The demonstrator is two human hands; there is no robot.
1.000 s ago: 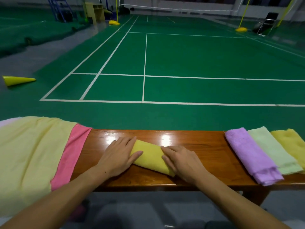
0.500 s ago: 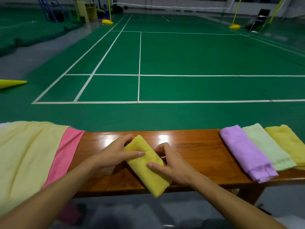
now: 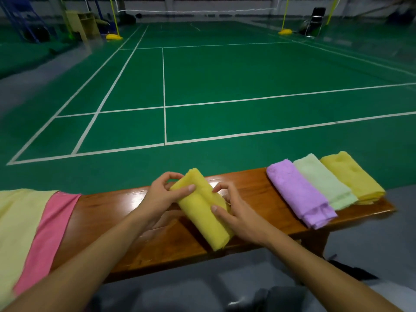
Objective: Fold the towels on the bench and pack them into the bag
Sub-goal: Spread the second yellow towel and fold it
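yellow towel (image 3: 203,210): folded strip, mid worktop (image 3: 254,188), angled so the near end overhangs the edge.
left hand (image 3: 161,199): pinches far end, steadying the fold.
right hand (image 3: 235,212): fingers curled round right edge, holding layers together.
done row: purple towel (image 3: 299,194), green towel (image 3: 324,181), far-right yellow towel (image 3: 351,174) parked right.
bag: not visible.

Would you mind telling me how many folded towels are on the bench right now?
4: a yellow towel held in both hands mid-bench, then purple, pale green and yellow side by side at the right end.
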